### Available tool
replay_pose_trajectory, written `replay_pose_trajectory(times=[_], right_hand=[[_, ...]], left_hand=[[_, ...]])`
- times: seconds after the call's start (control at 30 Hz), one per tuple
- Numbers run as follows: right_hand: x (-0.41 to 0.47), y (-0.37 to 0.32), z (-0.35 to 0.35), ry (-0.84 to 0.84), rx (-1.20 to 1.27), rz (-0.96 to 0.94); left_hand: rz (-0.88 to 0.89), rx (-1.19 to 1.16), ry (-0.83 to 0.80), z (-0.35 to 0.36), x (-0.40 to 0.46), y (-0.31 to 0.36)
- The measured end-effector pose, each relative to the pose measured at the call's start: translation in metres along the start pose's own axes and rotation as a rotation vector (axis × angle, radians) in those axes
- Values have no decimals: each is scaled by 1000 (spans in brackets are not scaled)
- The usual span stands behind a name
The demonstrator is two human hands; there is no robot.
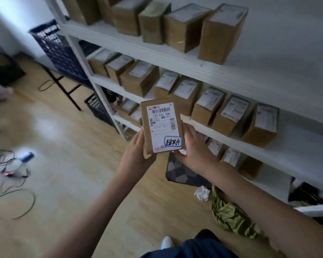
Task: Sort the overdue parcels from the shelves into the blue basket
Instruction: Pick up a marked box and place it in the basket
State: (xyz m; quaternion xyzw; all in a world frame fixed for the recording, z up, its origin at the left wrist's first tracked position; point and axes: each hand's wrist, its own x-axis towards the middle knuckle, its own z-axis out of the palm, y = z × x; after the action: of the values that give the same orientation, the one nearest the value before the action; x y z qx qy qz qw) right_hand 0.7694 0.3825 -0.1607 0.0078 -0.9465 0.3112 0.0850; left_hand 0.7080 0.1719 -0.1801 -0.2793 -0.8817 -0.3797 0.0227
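The left hand [136, 155] is gripping the near left corner of a small brown parcel [161, 127], fingers curled round its edge, while the right hand [192, 146] is clasping the opposite side, so both are clamped on it and holding it up, label facing the camera. A blue-bordered sticker [172, 141] with handwritten characters is showing at the label's lower corner, which probably marks this parcel as overdue. Just beyond the parcel, rows of similar boxes [233, 112] are standing on the white shelves [157, 54]. The blue basket [58, 53] is sitting well beyond the parcel to the left, past the shelf's end post. Judging by that gap, this parcel is waiting to be carried over, and many boxes remain unchecked.
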Motion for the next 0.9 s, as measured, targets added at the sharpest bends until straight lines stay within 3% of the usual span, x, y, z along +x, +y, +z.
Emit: replay_pose_trajectory(times=[0.37,0.9], right_hand=[[116,-89,102,-229,84,-247],[370,-179,228,-360,100,-364]], left_hand=[[-289,74,171,-94,-19,-107],[-462,126,326,-210,102,-294]])
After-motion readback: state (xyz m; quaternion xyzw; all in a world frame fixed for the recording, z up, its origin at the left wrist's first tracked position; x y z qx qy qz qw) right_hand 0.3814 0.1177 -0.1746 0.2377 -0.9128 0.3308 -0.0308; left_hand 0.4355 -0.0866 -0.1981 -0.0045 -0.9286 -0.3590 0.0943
